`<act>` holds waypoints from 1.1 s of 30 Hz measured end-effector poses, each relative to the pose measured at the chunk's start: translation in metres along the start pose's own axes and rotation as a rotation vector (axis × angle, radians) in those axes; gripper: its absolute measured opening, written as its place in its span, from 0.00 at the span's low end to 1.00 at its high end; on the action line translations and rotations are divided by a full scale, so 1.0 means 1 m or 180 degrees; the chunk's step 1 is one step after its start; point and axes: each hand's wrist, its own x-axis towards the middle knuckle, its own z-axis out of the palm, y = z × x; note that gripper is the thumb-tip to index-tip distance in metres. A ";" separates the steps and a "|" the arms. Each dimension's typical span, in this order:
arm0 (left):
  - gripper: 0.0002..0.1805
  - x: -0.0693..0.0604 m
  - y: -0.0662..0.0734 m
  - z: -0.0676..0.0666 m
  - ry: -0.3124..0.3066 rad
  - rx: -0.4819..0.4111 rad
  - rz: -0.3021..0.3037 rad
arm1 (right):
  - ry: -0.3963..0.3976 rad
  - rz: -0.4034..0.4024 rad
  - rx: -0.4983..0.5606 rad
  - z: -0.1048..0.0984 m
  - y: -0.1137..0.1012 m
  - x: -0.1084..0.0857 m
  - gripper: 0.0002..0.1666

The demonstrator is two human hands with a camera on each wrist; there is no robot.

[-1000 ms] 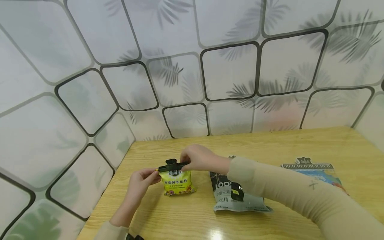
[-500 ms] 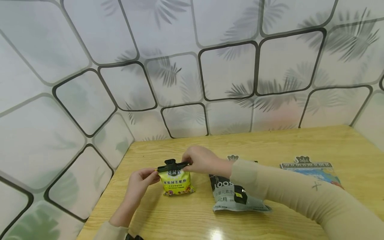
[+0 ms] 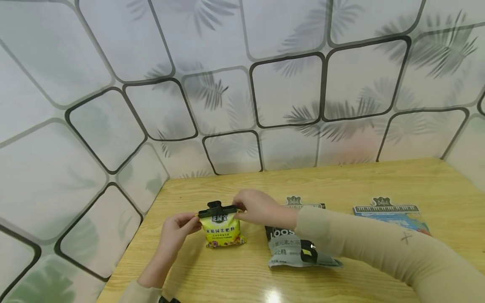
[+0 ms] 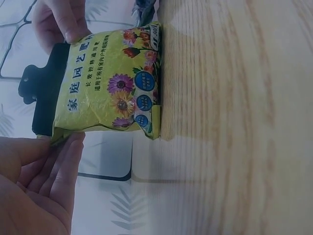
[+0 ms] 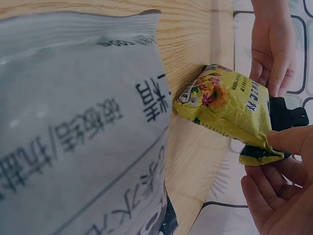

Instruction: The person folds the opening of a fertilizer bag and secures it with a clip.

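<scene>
A small yellow bag (image 3: 224,232) of garden fertilizer, printed with flowers, stands on the table in the head view. Across its top lies a black bag clip (image 3: 215,210). My left hand (image 3: 177,231) pinches the upper left corner of the bag by the clip's end, also seen in the left wrist view. At the opposite top corner, my right hand (image 3: 259,207) holds the bag between thumb and fingers. The right wrist view shows a fold of the yellow bag (image 5: 261,155) sticking out at these right fingertips (image 5: 286,139). The far side of the clip is hidden.
A larger grey and black bag (image 3: 286,253) stands to the right, partly behind my right forearm. A clip with piano keys (image 3: 294,201) shows at its top. Farther right lies a blue packet (image 3: 401,221) with a similar clip (image 3: 382,204). A patterned wall (image 3: 289,92) borders the table.
My right hand has shifted slightly right, with its fingers now at the bag's upper right corner rather than on the clip's end. The left hand and the bag stay nearly still.
</scene>
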 end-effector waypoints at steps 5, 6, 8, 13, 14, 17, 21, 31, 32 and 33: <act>0.12 0.000 0.000 0.000 0.0018 -0.0023 -0.0026 | 0.0042 -0.0006 -0.0003 0.002 0.001 -0.002 0.07; 0.12 0.000 -0.001 0.000 0.0018 -0.0020 -0.0024 | 0.0060 -0.0007 0.0012 0.002 0.001 -0.003 0.04; 0.12 0.000 -0.001 0.001 0.0012 -0.0023 -0.0016 | 0.0091 -0.0003 0.0063 0.003 0.002 -0.004 0.04; 0.12 0.001 -0.002 0.001 0.0000 -0.0022 0.0005 | 0.0111 0.0068 0.0278 0.004 0.004 -0.005 0.04; 0.12 0.001 -0.003 0.001 -0.0003 -0.0012 0.0007 | 0.0112 0.0093 0.0329 0.005 0.004 -0.006 0.03; 0.12 0.003 -0.003 0.001 -0.0019 0.0015 0.0016 | 0.0125 0.0187 0.0475 0.006 0.006 -0.007 0.03; 0.12 0.003 -0.002 0.001 -0.0028 0.0056 -0.0008 | 0.0166 0.0244 0.0598 0.006 0.006 -0.009 0.03; 0.13 0.006 -0.002 0.002 -0.0031 0.0085 -0.0044 | 0.0167 0.0228 0.0727 0.008 0.007 -0.009 0.08; 0.13 0.006 -0.003 0.002 -0.0038 0.0082 -0.0045 | 0.0156 0.0213 0.0743 0.008 0.007 -0.009 0.10; 0.13 0.007 -0.003 0.002 -0.0044 0.0074 -0.0045 | 0.0145 0.0208 0.0764 0.009 0.007 -0.009 0.12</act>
